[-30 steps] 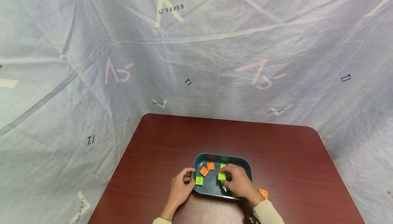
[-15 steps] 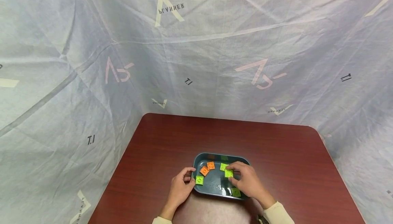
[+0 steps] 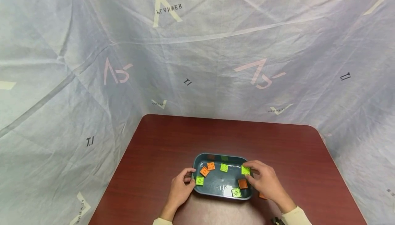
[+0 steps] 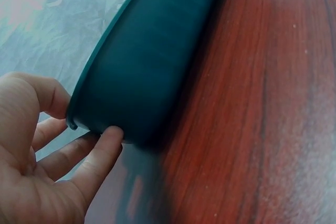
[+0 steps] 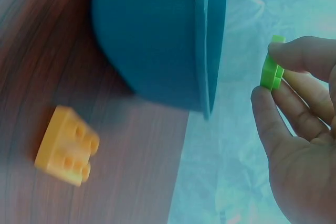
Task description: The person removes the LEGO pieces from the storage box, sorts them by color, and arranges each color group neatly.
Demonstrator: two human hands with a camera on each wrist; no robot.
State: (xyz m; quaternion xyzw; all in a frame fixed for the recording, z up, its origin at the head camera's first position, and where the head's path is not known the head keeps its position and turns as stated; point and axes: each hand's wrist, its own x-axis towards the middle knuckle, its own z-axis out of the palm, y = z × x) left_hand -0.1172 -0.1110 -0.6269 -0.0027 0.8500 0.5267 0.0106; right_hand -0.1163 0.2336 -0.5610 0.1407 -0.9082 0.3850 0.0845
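Observation:
A dark teal tray (image 3: 213, 195) stands on the table. At its left end my left hand (image 3: 181, 189) holds the rim and outer wall, fingers and thumb bent against it. My right hand (image 3: 269, 183) pinches a light green toy brick (image 3: 245, 170) between thumb and fingertips, raised over the tray's right end. The right wrist view shows the pinched brick (image 5: 273, 65) edge-on, beyond the tray's rim. Inside the tray lie a studded green brick (image 3: 224, 167), two orange bricks at the left, a green brick (image 3: 199, 180), a darker orange brick (image 3: 242, 184) and a green brick (image 3: 236, 192).
On the table right of the tray lies an orange brick (image 5: 65, 145), partly hidden by my right hand in the head view. The reddish wooden table (image 3: 172, 139) reaches back to grey printed sheets (image 3: 216, 81) hung behind and at both sides.
My right hand has moved right with the green brick, from the tray's middle to its right end. A darker orange brick now shows inside. My left hand stays at the left end.

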